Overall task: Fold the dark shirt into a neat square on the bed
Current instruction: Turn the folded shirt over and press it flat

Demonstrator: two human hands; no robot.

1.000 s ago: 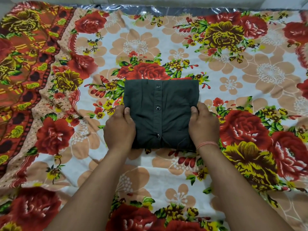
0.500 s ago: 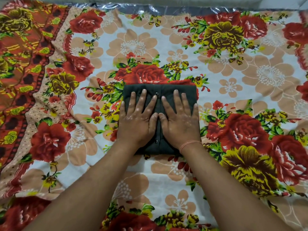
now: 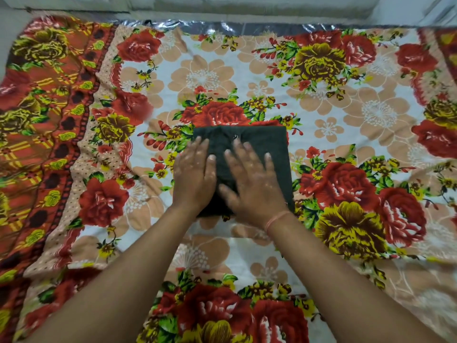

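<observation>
Dark shirt [image 3: 264,154] lies folded square mid-bed [image 3: 346,115], directly beneath both flat, open-fingered palms: left hand [image 3: 194,180] on its left half, right hand [image 3: 254,189] centred, fingertips pointing to its far edge.

Left grip [image 3: 194,179], right grip [image 3: 254,186] flat

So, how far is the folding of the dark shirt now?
Done: the dark shirt lies as a compact square on the floral bedsheet. In hand: the left hand and right hand press flat on it, blurred, apparently smoothing it. Left: probably only taking the hands away.
</observation>
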